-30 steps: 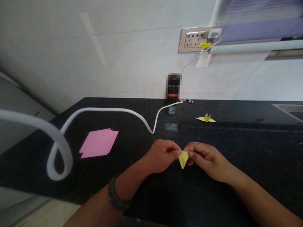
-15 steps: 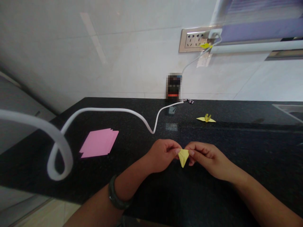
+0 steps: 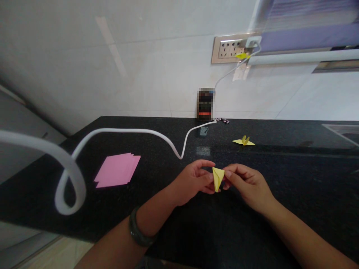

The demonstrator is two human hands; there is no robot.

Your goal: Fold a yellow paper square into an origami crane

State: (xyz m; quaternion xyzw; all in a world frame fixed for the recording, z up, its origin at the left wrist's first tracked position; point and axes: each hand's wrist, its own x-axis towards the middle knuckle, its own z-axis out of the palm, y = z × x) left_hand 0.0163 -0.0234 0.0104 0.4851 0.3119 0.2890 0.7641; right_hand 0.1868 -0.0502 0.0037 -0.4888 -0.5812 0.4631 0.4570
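A small piece of folded yellow paper (image 3: 218, 179), triangular with its point downward and a crease down its face, is held up over the dark counter. My right hand (image 3: 248, 185) pinches its upper right corner between thumb and fingers. On the other side, my left hand (image 3: 193, 182) has its thumb at the paper's left edge and fingertips behind it, with the index finger stretched out above. A folded yellow paper crane (image 3: 244, 141) with spread wings rests farther back on the counter.
Pink paper sheets (image 3: 117, 170) lie stacked at left. A white flexible stand (image 3: 126, 130) curves across the counter (image 3: 157, 157). A blurred-out dark device (image 3: 205, 104) leans against the wall, its cable running to a wall socket (image 3: 228, 49).
Both hands have lifted slightly and the folded paper has turned a little. My left index finger has come off the paper's top corner and straightened.
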